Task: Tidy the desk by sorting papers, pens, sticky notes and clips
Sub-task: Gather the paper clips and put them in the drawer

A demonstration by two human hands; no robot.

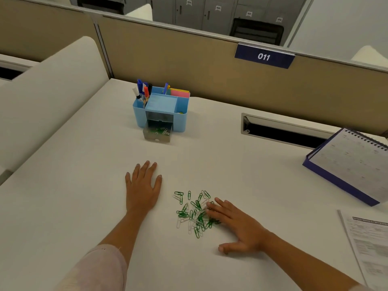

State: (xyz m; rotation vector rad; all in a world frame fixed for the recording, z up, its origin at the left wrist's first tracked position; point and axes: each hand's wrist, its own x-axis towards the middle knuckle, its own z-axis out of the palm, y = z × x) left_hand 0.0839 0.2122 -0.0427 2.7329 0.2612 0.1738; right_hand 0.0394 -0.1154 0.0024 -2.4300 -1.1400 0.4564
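- the left hand [142, 185] lies flat on the desk [84, 185], palm down and fingers straight, its grip released and holding nothing; it seems placed there to steady the person while the other hand works.
- behind it stands the blue organiser [181, 120], with pens [142, 89] upright in its left cell and sticky notes [179, 92] stacked at the back right, so those look sorted already.
- its clear drawer [156, 135] is pulled out toward the person with a few clips inside, likely left open to take the rest.
- the paper clips [193, 213], green and white, lie in a loose heap on the desk, well apart from the drawer and just right of the left hand.
- the right hand [237, 225] rests on the heap's right edge, fingers straight over the clips, grip released; i judge it is raking them together rather than pinching any, though whatever lies under the fingers is hidden.
- far right, a spiral calendar [352, 162] and printed papers [369, 244] are both cut off by the frame edge; their print is too blurred to read.
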